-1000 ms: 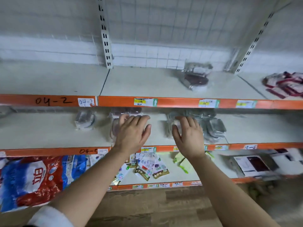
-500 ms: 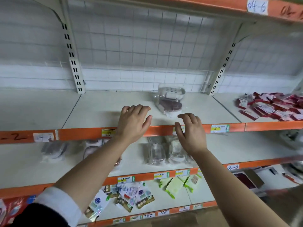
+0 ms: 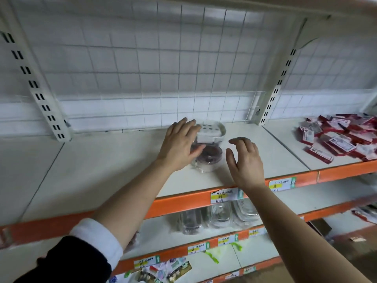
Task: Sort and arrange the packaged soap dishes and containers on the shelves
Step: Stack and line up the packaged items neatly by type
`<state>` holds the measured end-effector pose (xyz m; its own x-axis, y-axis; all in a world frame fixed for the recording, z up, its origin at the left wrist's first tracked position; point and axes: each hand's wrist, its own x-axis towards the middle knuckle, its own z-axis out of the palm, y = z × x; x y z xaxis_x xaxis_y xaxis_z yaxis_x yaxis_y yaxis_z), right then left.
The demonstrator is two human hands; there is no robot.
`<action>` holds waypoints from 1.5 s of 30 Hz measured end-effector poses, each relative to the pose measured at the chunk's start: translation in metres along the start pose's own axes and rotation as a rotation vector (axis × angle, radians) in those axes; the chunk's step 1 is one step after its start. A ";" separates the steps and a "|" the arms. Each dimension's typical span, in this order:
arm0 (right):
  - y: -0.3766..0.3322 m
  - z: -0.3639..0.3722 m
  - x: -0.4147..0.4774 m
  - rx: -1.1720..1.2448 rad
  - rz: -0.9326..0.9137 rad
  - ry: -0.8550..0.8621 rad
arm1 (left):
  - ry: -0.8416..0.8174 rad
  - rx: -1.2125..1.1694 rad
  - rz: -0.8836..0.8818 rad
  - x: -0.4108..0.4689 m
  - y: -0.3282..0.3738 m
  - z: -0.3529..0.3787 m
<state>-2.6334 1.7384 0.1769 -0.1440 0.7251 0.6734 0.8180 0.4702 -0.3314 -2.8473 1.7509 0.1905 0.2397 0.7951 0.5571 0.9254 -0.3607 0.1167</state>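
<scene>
A small pile of packaged soap dishes sits on the upper white shelf: a white perforated soap dish at the back and a dark red dish in clear wrap in front. My left hand reaches over the pile's left side with fingers straight, touching or nearly touching the wrap. My right hand hovers just right of the pile, fingers relaxed, holding nothing. More clear packaged containers lie on the shelf below.
Red packaged items are heaped on the upper shelf to the right, past a slotted upright. Orange shelf edges carry price labels. Small packets and green items lie on the lowest shelf. A wire grid backs the shelving.
Both hands rose from the middle shelf's clear containers to the upper shelf and moved in on the pile of dishes. The view tilted upward.
</scene>
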 end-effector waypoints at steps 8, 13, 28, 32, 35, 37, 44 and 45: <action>0.020 0.013 0.019 0.057 0.018 -0.055 | 0.008 -0.207 -0.046 0.011 -0.013 0.010; 0.026 0.015 0.027 0.097 -0.019 -0.061 | 0.072 -0.196 -0.054 0.013 -0.014 0.006; 0.000 0.033 0.030 0.189 -0.136 -0.196 | 0.294 -0.166 -0.494 -0.036 -0.052 -0.014; -0.004 0.036 0.027 0.165 -0.141 -0.217 | 0.302 -0.188 -0.476 -0.038 -0.052 -0.016; -0.006 0.038 0.025 0.150 -0.137 -0.249 | 0.272 -0.218 -0.514 -0.036 -0.052 -0.017; -0.007 0.038 0.023 0.146 -0.112 -0.293 | 0.234 -0.219 -0.513 -0.036 -0.054 -0.015; -0.012 0.039 0.021 0.099 -0.048 -0.356 | 0.143 -0.210 -0.800 -0.040 -0.074 -0.005; -0.013 0.039 0.021 0.090 -0.045 -0.361 | 0.049 -0.155 -0.822 -0.045 -0.077 -0.003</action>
<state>-2.6683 1.7673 0.1696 -0.3792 0.8257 0.4176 0.7563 0.5366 -0.3742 -2.9299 1.7417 0.1587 -0.5105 0.8131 0.2798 0.7477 0.2591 0.6114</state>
